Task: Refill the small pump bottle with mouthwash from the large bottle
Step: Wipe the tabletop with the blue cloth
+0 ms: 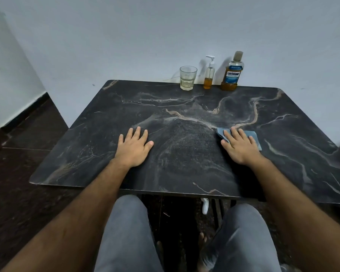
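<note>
Hands are lying flat w/ fingers spread, grasping nothing, left hand [133,147] on bare surface [86,138], right hand [240,147] pressing a blue cloth [254,136], w/ upright pump bottle [209,75] & large bottle [232,74] standing far-right, nearer the right hand.

Both forearms are bare from the lower corners of the frame up to the wrists, with no sleeve edge showing anywhere along them. Fine hair shows along the forearms. The left hand [133,147] and right hand [238,147], in the middle of the frame, wear no rings, watch, bands or gloves, and the nails are short and plain. At the bottom centre, the two legs are covered in grey fabric [126,232], lightly creased, paler on the raised folds. Between the knees, low in the frame, bare toes [201,239] show dimly in the shadow.
</note>
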Available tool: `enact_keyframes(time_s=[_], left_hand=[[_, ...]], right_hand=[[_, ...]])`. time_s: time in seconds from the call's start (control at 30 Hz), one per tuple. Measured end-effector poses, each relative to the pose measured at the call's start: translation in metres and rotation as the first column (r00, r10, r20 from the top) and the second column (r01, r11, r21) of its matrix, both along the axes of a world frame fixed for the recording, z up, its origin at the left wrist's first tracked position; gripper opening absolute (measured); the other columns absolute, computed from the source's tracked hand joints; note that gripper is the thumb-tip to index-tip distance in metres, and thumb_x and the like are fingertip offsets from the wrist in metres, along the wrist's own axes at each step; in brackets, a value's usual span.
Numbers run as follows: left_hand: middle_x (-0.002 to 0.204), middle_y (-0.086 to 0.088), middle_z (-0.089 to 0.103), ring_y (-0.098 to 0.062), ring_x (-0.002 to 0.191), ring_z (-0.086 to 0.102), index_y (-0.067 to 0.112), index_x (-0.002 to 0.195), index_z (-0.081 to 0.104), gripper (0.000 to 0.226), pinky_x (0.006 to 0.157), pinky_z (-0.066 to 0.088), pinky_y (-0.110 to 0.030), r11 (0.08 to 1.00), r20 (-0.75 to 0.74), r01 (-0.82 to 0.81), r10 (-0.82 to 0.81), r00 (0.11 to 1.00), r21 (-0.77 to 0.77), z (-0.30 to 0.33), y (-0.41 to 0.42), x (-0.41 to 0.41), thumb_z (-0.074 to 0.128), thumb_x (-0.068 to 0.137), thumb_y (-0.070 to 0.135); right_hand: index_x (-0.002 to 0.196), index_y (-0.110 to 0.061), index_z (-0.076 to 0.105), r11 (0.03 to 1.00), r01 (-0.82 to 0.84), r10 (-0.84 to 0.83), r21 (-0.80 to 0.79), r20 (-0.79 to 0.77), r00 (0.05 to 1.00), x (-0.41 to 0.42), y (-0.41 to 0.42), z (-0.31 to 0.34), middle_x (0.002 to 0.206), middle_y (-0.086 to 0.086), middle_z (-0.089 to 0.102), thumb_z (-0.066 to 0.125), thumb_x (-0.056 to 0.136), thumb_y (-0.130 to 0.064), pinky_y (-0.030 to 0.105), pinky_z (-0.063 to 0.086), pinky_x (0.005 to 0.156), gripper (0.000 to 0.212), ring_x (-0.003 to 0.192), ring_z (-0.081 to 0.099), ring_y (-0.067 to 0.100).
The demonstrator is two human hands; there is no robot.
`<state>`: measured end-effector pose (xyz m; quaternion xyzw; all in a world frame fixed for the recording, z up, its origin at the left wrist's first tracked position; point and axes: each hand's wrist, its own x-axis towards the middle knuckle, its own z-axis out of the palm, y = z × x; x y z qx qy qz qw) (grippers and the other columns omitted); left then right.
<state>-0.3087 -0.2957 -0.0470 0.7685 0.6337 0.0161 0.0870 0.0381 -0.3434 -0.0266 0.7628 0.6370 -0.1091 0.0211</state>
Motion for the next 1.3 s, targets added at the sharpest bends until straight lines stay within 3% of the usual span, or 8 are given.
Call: enact_keyframes(time_s=[0.2, 0.33, 0.4, 0.6, 0.97, 1.3], left_hand=[[0.166, -0.003, 0.010, -0.028, 0.153, 0.003, 0.029, 0.156, 0.019, 0.055, 0.122, 0.005, -0.052, 0.997, 0.017, -0.008, 0.007, 1.000, 0.071, -0.002, -0.006, -0.011, 0.018, 0.104, 0.047], [0.166, -0.005, 0.010, -0.029, 0.153, 0.003, 0.027, 0.156, 0.019, 0.056, 0.121, 0.004, -0.055, 0.996, 0.023, -0.064, 0.063, 0.998, 0.067, -0.001, -0.009, -0.008, 0.018, 0.104, 0.047], [0.166, -0.005, 0.010, -0.029, 0.153, 0.003, 0.025, 0.156, 0.019, 0.056, 0.122, 0.005, -0.054, 0.995, 0.032, -0.071, 0.069, 0.997, 0.075, -0.002, -0.009, -0.009, 0.019, 0.104, 0.045], [0.165, -0.004, 0.015, -0.027, 0.152, 0.007, 0.024, 0.154, 0.025, 0.051, 0.122, 0.007, -0.052, 0.991, 0.081, -0.084, 0.075, 0.994, 0.108, -0.005, -0.007, -0.011, 0.023, 0.105, 0.037], [0.163, 0.000, 0.021, -0.022, 0.152, 0.010, 0.026, 0.152, 0.031, 0.049, 0.123, 0.006, -0.048, 0.979, 0.148, -0.131, 0.109, 0.983, 0.153, -0.010, -0.005, -0.011, 0.026, 0.105, 0.035], [0.162, -0.002, 0.026, -0.025, 0.152, 0.014, 0.024, 0.151, 0.035, 0.048, 0.122, 0.010, -0.050, 0.978, 0.147, -0.117, 0.092, 0.985, 0.172, -0.010, -0.004, -0.012, 0.028, 0.104, 0.034]], right_hand=[[0.158, -0.029, 0.005, 0.996, -0.085, 0.085, 0.002, 0.036, 0.996, -0.043, -0.085, -0.003, 0.166, -0.001, -0.008, 0.010, 0.101, -0.055, 0.044, -0.002, 0.121, 0.062, 0.153, -0.010, 0.021], [0.158, -0.032, 0.004, 0.970, -0.241, 0.240, 0.032, 0.033, 0.970, -0.101, -0.118, -0.003, 0.166, -0.003, -0.009, -0.027, 0.071, -0.073, 0.043, -0.004, 0.121, 0.101, 0.153, -0.012, 0.021], [0.158, -0.032, 0.005, 0.949, -0.314, 0.314, 0.033, 0.006, 0.949, -0.125, -0.115, -0.003, 0.166, -0.003, -0.009, -0.037, 0.062, -0.076, 0.044, -0.007, 0.120, 0.113, 0.153, -0.013, 0.021], [0.158, -0.032, 0.005, 0.925, -0.380, 0.380, 0.016, -0.101, 0.920, -0.170, -0.042, -0.002, 0.166, -0.004, -0.010, 0.007, 0.098, -0.063, 0.047, -0.009, 0.122, 0.067, 0.152, -0.016, 0.018], [0.157, -0.033, 0.011, 0.954, -0.299, 0.296, -0.020, -0.089, 0.951, -0.165, 0.109, 0.006, 0.167, -0.003, -0.006, 0.011, 0.101, -0.058, 0.049, -0.006, 0.121, 0.062, 0.153, -0.009, 0.019], [0.157, -0.033, 0.011, 0.998, 0.056, -0.057, -0.013, -0.040, 0.998, -0.009, 0.083, 0.005, 0.167, -0.005, -0.004, 0.012, 0.101, -0.057, 0.048, -0.003, 0.122, 0.061, 0.153, -0.006, 0.017]])
